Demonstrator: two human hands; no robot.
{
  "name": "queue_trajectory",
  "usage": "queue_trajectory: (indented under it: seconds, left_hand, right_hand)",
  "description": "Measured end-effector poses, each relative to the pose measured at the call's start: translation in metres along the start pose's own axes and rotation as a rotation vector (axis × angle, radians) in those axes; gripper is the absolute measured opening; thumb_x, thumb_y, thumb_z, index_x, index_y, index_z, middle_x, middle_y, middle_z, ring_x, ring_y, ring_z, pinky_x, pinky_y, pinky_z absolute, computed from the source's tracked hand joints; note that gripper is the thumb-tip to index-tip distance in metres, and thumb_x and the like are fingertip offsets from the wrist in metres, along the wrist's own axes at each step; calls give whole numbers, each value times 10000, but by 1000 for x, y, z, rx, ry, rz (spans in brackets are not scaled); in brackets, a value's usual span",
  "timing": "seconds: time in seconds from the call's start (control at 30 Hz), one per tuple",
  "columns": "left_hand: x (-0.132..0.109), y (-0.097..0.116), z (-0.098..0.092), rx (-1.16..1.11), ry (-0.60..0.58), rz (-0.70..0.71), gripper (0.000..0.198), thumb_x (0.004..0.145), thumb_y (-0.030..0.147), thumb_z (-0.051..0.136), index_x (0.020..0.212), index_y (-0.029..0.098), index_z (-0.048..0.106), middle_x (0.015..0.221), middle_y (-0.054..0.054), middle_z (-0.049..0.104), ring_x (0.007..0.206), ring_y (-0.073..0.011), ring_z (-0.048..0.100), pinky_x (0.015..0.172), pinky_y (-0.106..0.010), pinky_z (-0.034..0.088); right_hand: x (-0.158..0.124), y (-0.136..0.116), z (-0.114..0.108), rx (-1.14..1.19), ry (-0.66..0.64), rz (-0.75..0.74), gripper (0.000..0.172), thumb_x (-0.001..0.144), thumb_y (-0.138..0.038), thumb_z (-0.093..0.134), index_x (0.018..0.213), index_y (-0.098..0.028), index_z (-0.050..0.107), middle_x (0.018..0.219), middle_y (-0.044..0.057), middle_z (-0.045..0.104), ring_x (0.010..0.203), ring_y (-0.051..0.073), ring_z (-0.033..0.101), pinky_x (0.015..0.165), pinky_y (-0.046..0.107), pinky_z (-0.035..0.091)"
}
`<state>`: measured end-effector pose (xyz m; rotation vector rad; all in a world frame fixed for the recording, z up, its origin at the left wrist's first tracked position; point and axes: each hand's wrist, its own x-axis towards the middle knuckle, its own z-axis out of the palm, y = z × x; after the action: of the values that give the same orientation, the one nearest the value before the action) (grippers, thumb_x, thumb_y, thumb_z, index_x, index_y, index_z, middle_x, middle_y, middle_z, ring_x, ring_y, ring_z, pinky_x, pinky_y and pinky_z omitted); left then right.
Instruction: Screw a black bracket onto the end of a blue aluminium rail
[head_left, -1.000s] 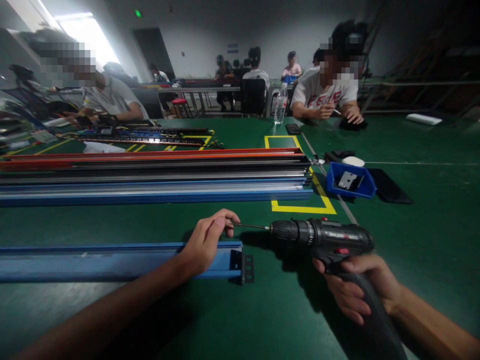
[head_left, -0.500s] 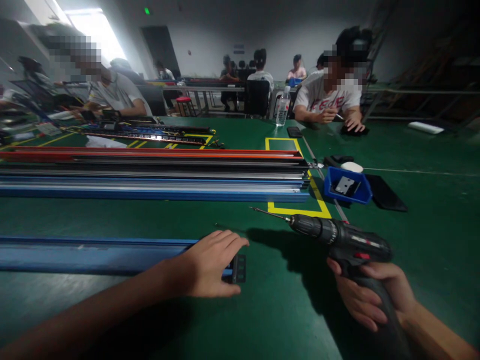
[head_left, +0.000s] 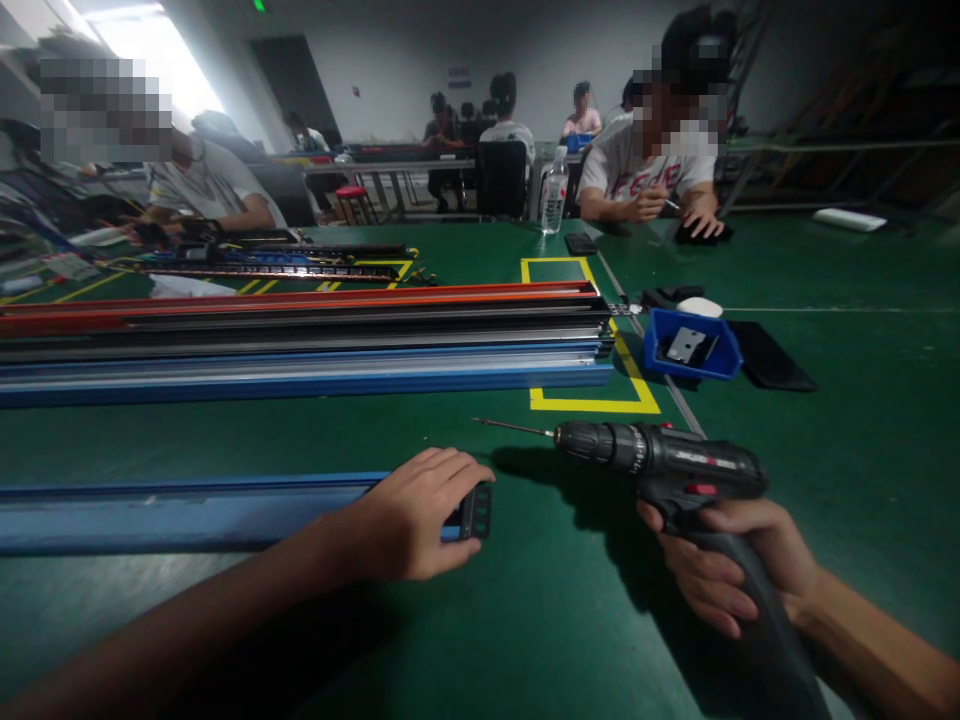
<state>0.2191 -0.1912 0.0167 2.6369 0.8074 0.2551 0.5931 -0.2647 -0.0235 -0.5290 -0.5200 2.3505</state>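
Observation:
In my right hand (head_left: 712,570) is a black cordless drill (head_left: 660,450), its handle wrapped by my fingers. A long thin bit points left from the chuck, its tip above the table, apart from the blue rail. My left hand (head_left: 427,510) lies over the right end of a long blue metal rail (head_left: 225,515). Fingers and thumb grip both sides of that end, around a black slotted end bracket (head_left: 480,510) that sticks out past the hand. My palm hides part of the joint between rail and bracket.
Beyond lies a row of orange, black and blue rails (head_left: 315,340). A blue bin (head_left: 694,345) with metal plates stands right of it, beside a dark flat pad (head_left: 772,355). A water bottle (head_left: 554,190) stands farther back. Two co-workers (head_left: 645,170) (head_left: 202,185) sit across the green table.
The drill has moved left, its bit closer to the rail end. My left thumb and fingers have closed in around the bracket. The view has tilted down slightly.

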Motion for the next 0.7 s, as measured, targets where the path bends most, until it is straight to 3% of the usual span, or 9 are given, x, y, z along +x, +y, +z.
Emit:
queue_trajectory:
  seconds: [0.2, 0.7]
  left_hand:
    - [-2, -5, 0, -10, 13, -29, 601, 848, 458, 743, 1338, 166, 553, 1271, -134, 661, 1167, -302, 612, 1066, -491, 457]
    - [3, -12, -5, -75, 34, -77, 624, 809, 428, 789, 1339, 190, 563, 1293, -142, 672, 1191, -314, 635, 1048, -489, 490]
  right_hand:
    - [-3, 3, 5, -73, 93, 36, 360, 840, -448, 682, 1058, -172, 604, 508, -102, 448, 343, 56, 341, 437, 205, 475]
    - [-9, -2, 6, -10, -17, 27, 345, 922, -412, 607, 1123, -133, 643, 543, -85, 449, 367, 63, 334, 480, 225, 540]
